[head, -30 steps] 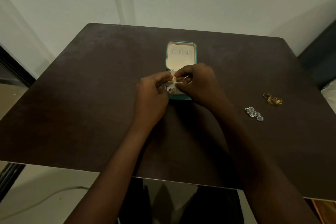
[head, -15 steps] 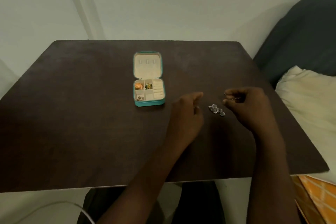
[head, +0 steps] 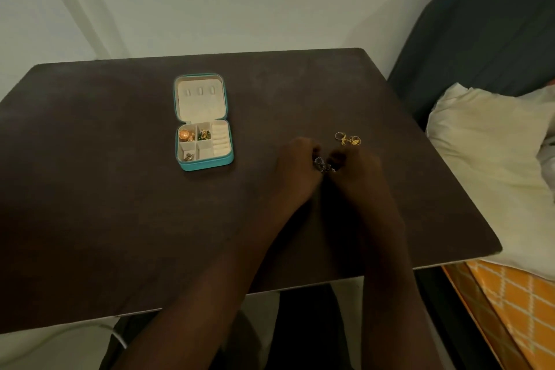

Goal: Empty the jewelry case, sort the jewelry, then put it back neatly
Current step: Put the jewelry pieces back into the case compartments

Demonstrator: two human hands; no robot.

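Observation:
A small teal jewelry case (head: pixel 207 164) lies open on the dark table (head: pixel 120 189), its cream lid flat behind it. Three of its compartments hold an orange-gold piece (head: pixel 186 134), a green and gold piece (head: pixel 204 135) and a small silver piece (head: pixel 189 156). To the right, my left hand (head: pixel 295 168) and my right hand (head: pixel 356 170) meet fingertip to fingertip over a silver stone-set piece (head: pixel 322 165), both pinching it on the tabletop. Gold rings (head: pixel 348 139) lie just beyond my right hand.
A dark upholstered headboard or chair (head: pixel 480 24) and a cream pillow (head: pixel 492 159) sit right of the table, with an orange patterned sheet (head: pixel 516 309) below. A pale wall runs behind. A cable (head: pixel 117 336) hangs below the front edge.
Both hands left the case and moved right to the loose jewelry. From half a second ago, they have closed together over the silver piece. The view has swung to the right.

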